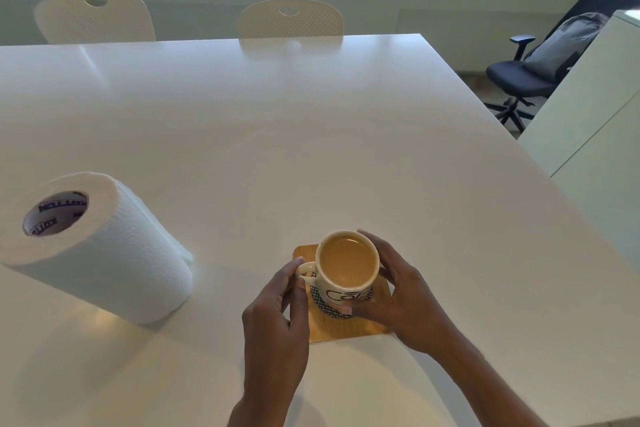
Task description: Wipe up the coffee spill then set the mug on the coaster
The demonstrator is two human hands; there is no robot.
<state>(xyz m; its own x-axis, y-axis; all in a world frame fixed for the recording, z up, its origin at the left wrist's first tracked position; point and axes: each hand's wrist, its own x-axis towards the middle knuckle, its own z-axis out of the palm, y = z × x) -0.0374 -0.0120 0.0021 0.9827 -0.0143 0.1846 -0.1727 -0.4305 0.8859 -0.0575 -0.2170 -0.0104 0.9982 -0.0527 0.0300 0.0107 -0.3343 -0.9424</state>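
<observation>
A cream mug (347,265) full of milky coffee stands upright on a square wooden coaster (341,328) that has a round black-and-white woven pad under the mug. My left hand (277,315) pinches the mug's handle on its left side. My right hand (398,295) wraps around the mug's right wall, thumb at the base. No coffee spill shows on the white table (277,135).
A roll of paper towel (100,246) lies on its side to the left of the mug. Two white chairs (291,19) stand at the table's far edge. A black office chair (533,73) and a white cabinet (595,114) are beyond the right edge.
</observation>
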